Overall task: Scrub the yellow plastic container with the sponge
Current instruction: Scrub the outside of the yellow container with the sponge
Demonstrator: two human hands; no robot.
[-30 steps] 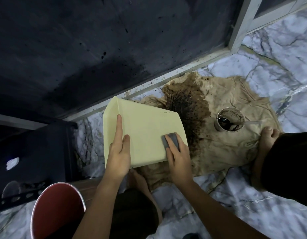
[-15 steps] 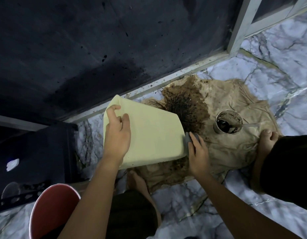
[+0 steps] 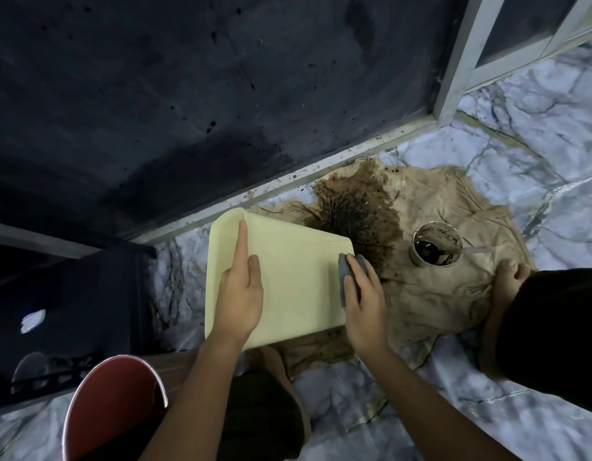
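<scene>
Flattened again, left hand (image 3: 238,296) steadies the yellow container (image 3: 298,281) while right hand (image 3: 362,299) presses the sponge (image 3: 345,272) on its right edge

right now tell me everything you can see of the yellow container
The yellow container is pale, smooth plastic with rounded corners and a raised rim at its far-left end. It lies tipped, a broad flat face turned up, partly over the stained brown cloth on the marble floor. The left hand rests flat on that face, forefinger toward the rim. The right hand presses a grey sponge against its right edge.
</scene>
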